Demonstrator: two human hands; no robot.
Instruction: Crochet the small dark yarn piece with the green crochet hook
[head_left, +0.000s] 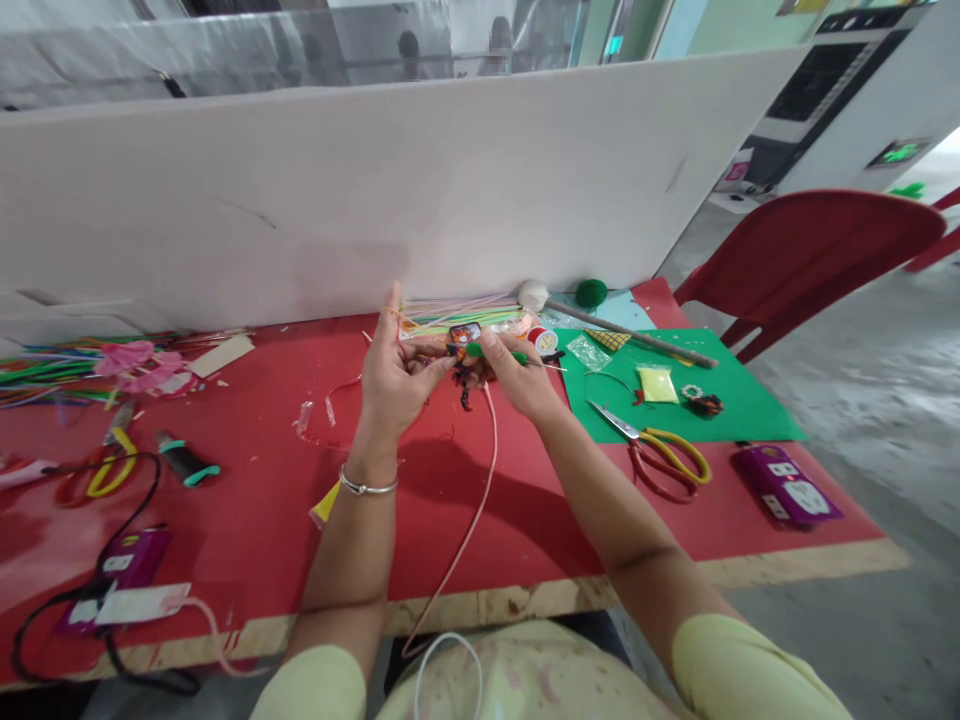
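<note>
Pinching a small beaded piece (463, 372) between both hands, the person holds it just above the red bench (247, 480), in front of the white board (375, 200) that walls off the far edge. The left hand (394, 375) has thumb and fingers clenched on the piece, forefinger standing up; the right hand (517, 375) is grasping a green stick (495, 352) with its tip at the piece. A pink cord (469, 520) hangs from the piece down to the person's lap. The step in hand looks like threading or fastening on the piece; a next move would call for a steady pinch and fine aim of the stick, judging by how close the fingertips sit.

Right of the piece lies a green sheet (750, 400) with a yellow packet (658, 385) on it, and scissors (660, 455) across its near edge. Farther right of the piece sits a purple socket block (787, 490). Left of the piece are coloured straws (52, 365), more scissors (105, 465) and a black cable (127, 540). A red chair (810, 250) stands beyond the bench's right end on a grey floor
</note>
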